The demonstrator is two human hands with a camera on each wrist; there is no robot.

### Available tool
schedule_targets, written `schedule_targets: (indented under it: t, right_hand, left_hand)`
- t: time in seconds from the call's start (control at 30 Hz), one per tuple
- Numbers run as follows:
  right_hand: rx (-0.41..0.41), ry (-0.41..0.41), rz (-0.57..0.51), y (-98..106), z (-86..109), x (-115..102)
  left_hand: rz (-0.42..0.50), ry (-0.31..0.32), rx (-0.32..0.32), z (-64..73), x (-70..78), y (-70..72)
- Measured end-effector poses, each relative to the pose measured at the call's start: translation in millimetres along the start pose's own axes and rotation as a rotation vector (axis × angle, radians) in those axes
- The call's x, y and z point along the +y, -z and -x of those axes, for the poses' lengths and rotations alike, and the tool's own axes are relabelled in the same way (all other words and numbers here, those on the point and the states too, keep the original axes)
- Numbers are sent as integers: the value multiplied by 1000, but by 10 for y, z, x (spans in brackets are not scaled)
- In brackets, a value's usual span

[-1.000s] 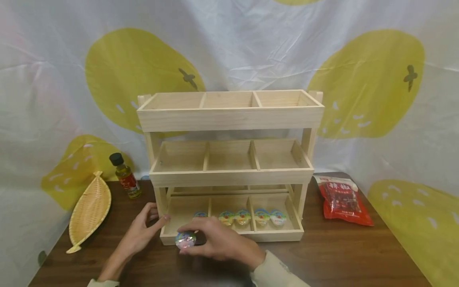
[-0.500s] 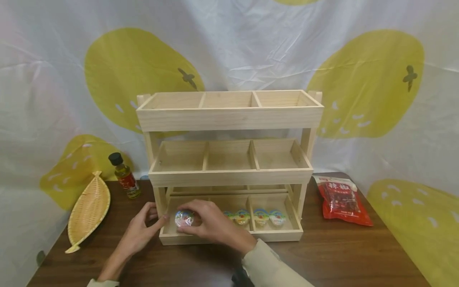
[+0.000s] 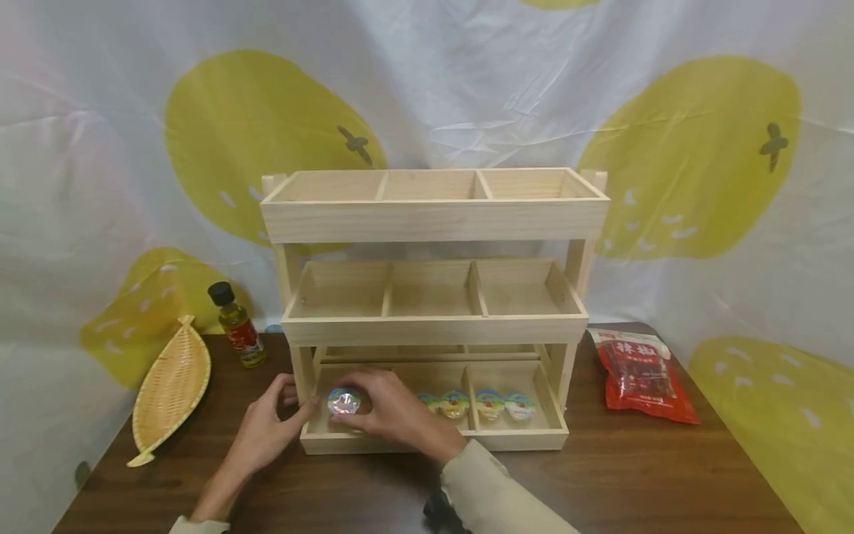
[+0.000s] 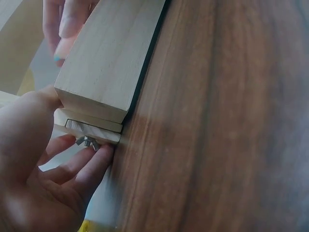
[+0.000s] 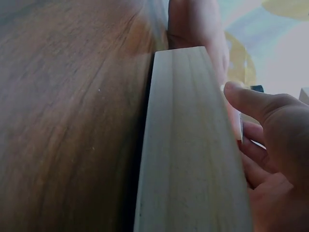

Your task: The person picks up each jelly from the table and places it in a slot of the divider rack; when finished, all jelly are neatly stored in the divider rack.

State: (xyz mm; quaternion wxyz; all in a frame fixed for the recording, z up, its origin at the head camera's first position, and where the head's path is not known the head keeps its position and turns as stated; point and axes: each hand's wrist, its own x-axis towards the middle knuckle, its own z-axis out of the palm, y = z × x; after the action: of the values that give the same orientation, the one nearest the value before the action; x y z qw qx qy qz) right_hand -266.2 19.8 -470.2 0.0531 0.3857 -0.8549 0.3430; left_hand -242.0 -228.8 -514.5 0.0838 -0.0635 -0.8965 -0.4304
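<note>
A three-tier wooden rack [image 3: 434, 224], each tier split into three compartments, stands on the table. My right hand [image 3: 400, 412] pinches a small jelly cup [image 3: 343, 401] with a shiny printed lid, inside the bottom tier's left compartment. At the rack's lower left corner my left hand [image 3: 267, 424] grips the side, thumb at the front. In the left wrist view its fingers [image 4: 72, 169] curl round behind, near a metal wing nut [image 4: 87, 141]. More jelly cups [image 3: 490, 404] sit in the bottom middle and right compartments; my right hand partly hides those in the middle.
To the left lie a leaf-shaped woven basket [image 3: 172, 382] and, beside it, an upright oil bottle [image 3: 242, 335] with a black cap. A red and white food packet [image 3: 640, 374] lies right of the rack. A printed curtain [image 3: 467, 89] hangs behind.
My right hand has carried the jelly cup from in front of the rack, over the front board, into the bottom left compartment. The left hand has kept its place at the corner.
</note>
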Motion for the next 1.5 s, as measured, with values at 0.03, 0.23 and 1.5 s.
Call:
schedule_targets:
  t: [0.03,0.23,1.5]
  right_hand:
    - [-2,-8,8,-14,-7,7]
    - [-31,-45,60,-97,-47,40]
    - [-109,-171,-8,-163,-64,172]
  left_hand:
    - [2,0,-1,1,5,-1]
    - [4,21,-12,3,11,0]
    - [31,60,-50,0,37,24]
